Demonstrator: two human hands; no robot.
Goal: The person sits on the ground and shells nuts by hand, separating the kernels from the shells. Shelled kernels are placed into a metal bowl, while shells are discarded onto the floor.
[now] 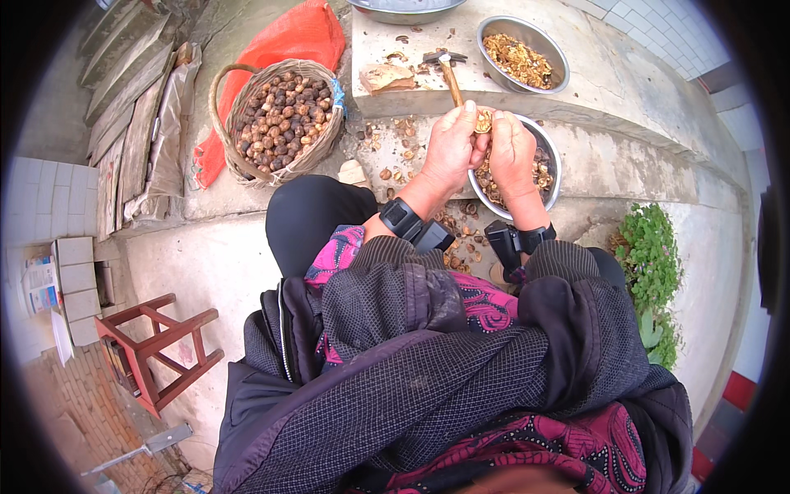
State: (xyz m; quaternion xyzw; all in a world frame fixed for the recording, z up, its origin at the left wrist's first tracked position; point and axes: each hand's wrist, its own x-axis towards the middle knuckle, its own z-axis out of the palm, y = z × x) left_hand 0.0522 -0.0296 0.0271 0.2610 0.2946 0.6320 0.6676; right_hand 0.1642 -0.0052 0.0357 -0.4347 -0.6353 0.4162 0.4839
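Between the fingertips of both hands is a cracked walnut [483, 121] with its pale inside showing. My left hand [449, 143] grips it from the left, thumb on top, and my right hand [513, 153] pinches it from the right. Under the hands stands a metal bowl [557, 162] of broken shells, partly hidden by my right hand. Just beyond my left hand, a hammer [452, 80] with a wooden handle rests on the concrete step, its handle pointing toward me. Further right on that step, a steel bowl [560, 65] holds walnut kernels [515, 57].
A wicker basket [339, 129] full of whole walnuts [284, 120] stands at left by a red mesh sack [296, 37]. Near the hammer lies a stone block [387, 78]. Shell bits litter the steps. A red wooden stool [162, 346] lies lower left; a leafy plant [648, 253] grows at right.
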